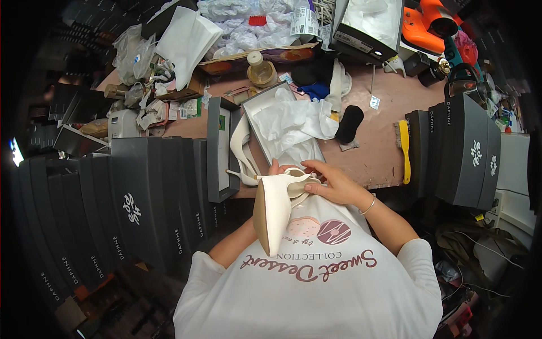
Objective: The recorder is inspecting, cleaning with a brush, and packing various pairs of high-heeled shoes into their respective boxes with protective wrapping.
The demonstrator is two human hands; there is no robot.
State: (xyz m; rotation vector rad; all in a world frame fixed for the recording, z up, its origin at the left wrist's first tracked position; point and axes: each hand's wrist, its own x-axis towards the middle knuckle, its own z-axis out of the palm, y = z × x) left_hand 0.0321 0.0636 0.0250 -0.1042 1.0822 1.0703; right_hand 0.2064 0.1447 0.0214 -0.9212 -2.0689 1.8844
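A white pointed-toe high-heeled shoe (275,206) is held in front of my chest, its toe toward me and its tan sole turned left. My left hand (275,168) grips it from behind; the shoe hides most of that hand, and only some fingertips show. With thumb and fingers, my right hand (337,185) holds the shoe's open back part. The matching white shoe (241,146) leans on its side between a grey box lid (219,195) and an open shoebox (254,101). White tissue paper (291,121) fills that box.
Stacked dark shoeboxes (130,192) wall the left; more boxes (463,152) stand right. A yellow-handled brush (405,152) and a black oval pad (350,124) lie on the pink table (375,161). Behind are a bottle (262,73), a carton of crumpled paper (226,65) and an orange tool (420,31).
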